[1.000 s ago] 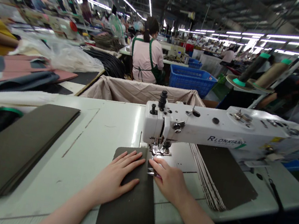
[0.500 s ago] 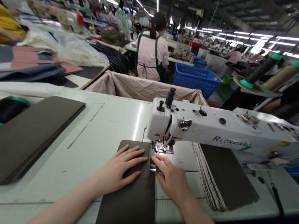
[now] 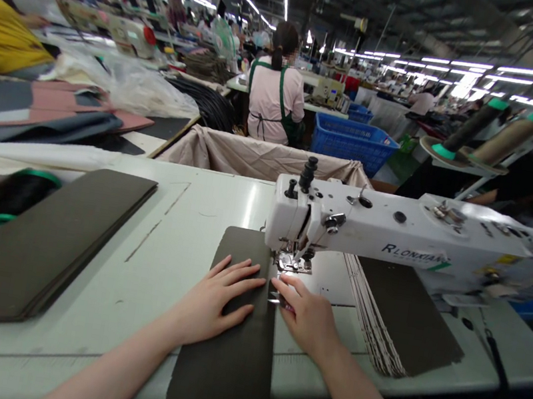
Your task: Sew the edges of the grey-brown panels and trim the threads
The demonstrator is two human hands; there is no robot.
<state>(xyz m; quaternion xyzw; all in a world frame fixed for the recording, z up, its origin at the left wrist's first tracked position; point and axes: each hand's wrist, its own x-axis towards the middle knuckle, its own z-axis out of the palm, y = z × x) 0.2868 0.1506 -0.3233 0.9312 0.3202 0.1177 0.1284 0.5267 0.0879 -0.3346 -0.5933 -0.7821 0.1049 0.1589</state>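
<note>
A long dark olive panel (image 3: 223, 375) lies under the presser foot (image 3: 293, 262) of a white sewing machine (image 3: 344, 222), its near end hanging over the table edge. My left hand (image 3: 225, 301) rests flat on the panel with fingers spread, left of the foot. Close in front of the foot, my right hand (image 3: 308, 317) has its fingertips at the panel's right edge. Tucked in its curled fingers is a pair of thread snips (image 3: 274, 298), silver points facing left; the rest is hidden by the hand.
Left on the table (image 3: 174, 239) is a stack of olive panels (image 3: 53, 233). Under the machine arm lies another stack (image 3: 404, 316) with pale edges. Behind stand a cloth-lined bin (image 3: 273, 160), a blue crate (image 3: 351, 142) and a seated person (image 3: 275, 100). Thread cones (image 3: 475, 128) stand right.
The panel has moved forward past the presser foot, its far end now further up the table. Both hands keep nearly the same place. The view has shifted slightly.
</note>
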